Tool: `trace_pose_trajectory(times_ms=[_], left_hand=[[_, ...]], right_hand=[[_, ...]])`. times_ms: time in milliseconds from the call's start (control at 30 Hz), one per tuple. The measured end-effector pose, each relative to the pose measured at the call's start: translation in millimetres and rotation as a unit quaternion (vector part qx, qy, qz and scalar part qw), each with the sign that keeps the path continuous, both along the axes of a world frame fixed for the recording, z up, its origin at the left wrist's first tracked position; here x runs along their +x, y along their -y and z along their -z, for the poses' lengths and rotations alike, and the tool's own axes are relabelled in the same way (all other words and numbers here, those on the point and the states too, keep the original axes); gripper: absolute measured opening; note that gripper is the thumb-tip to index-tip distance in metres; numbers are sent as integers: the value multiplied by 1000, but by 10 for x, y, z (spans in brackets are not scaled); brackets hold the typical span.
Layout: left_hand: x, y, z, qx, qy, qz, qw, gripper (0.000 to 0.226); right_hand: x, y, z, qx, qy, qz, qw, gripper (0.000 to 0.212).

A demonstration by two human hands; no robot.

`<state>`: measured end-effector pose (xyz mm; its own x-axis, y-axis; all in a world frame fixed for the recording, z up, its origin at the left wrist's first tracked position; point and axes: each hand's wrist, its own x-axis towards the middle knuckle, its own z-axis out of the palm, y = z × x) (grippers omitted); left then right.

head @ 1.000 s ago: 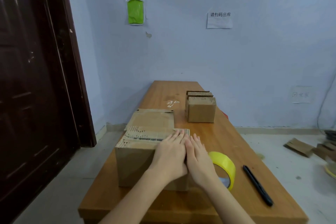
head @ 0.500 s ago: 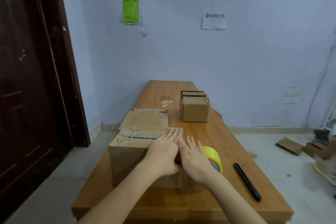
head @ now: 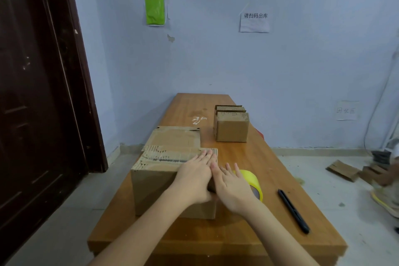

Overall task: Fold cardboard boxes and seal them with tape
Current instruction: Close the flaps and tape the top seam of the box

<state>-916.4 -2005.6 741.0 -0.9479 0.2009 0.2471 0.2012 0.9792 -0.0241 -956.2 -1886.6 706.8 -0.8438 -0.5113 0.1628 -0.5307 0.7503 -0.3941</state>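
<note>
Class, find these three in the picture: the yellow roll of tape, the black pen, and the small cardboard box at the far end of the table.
yellow roll of tape (head: 254,177): head view, outer band.
black pen (head: 293,211): head view, mid barrel.
small cardboard box (head: 232,129): head view, front face.

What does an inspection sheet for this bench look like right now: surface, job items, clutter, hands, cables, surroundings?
Surface: wooden table, pale scuff mark near the far end.
Job's things: large cardboard box near the front, top flaps down; small cardboard box further back; yellow tape roll partly hidden behind the right hand.
Clutter: black pen lying right of the tape.
Grippers: left hand flat on the large box's right end; right hand open beside it, fingers straight.
Cables: thin white cable down the right wall.
Surroundings: dark door left; cardboard scraps on the floor right; paper notices on the wall.
</note>
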Motion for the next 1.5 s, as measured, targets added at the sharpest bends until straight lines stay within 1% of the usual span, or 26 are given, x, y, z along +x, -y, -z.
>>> trace_pose_trajectory(times_ms=[100,133,200,233,267,300,333,400,467,533,567,633,767,933,1033,1067,1100,1133,1200,1233,1267,1300,1333,1400,1433,1500], left_hand=[[-30,7,41,-2,-9,1,1000,102],[-32,8,44,-6,-11,0,1000,102],[-22,5,41,-16,-10,-4,1000,103],[-15,3,39,-18,-9,-4,1000,105],[-10,2,38,-21,-9,-4,1000,106],[-8,1,40,-25,-11,-6,1000,106],[-7,-3,44,-30,-13,-9,999,107],[-15,-8,51,-37,-15,-12,999,106],[-31,-7,57,-35,-12,-12,999,106],[-39,-5,49,-32,-5,-13,999,105],[-39,-5,43,-33,-2,-14,999,105],[-32,-7,33,-43,5,-23,999,105],[-19,-31,38,-57,25,-75,995,104],[-29,-54,30,-69,50,-111,990,106],[-14,-65,1,-68,53,-107,991,106],[-17,-60,-22,-48,60,-101,992,105],[-7,-56,-73,-4,73,-93,993,103],[-5,-36,-132,66,89,-87,990,99],[7,56,-254,216,106,-71,968,84],[29,108,-306,254,104,-63,960,77],[62,163,-337,255,98,-55,960,71],[101,218,-350,226,91,-49,969,68],[148,275,-341,169,89,-45,981,66],[218,384,-308,31,89,-37,995,71],[247,435,-290,-9,89,-33,995,77],[274,548,-243,-27,87,-47,995,84]], right_hand=[[110,-59,29,-112,-46,11,993,124],[148,-122,16,-154,-73,26,985,116],[157,-302,-60,-231,-136,79,960,81],[118,-425,-101,-241,-153,115,952,59],[38,-573,-110,-220,-143,160,952,44],[-66,-730,-92,-178,-116,209,955,36],[-155,-882,-59,-118,-86,252,957,31],[-231,-1106,63,15,-41,297,954,25],[-248,-1232,228,119,-19,313,942,28],[-262,-1299,370,171,-2,312,935,33],[-259,-1310,411,180,3,311,933,31],[-252,-1302,457,170,2,305,937,20],[-250,-1272,468,138,27,307,941,10],[-285,-1272,456,148,74,299,940,22],[-275,-1244,405,83,60,311,945,9],[-274,-1232,374,51,43,316,946,8],[-266,-1216,320,22,22,317,948,11],[-260,-1202,265,-10,-2,312,950,13],[-211,-1136,106,-86,-36,289,953,13],[-179,-1082,14,-110,-46,270,955,15],[-143,-1016,-77,-122,-56,245,960,16],[-88,-939,-167,-129,-60,214,966,16],[-31,-853,-249,-138,-60,181,972,15],[95,-675,-375,-166,-25,125,978,18],[147,-593,-420,-178,7,106,978,22],[190,-446,-438,-185,75,79,977,21]])
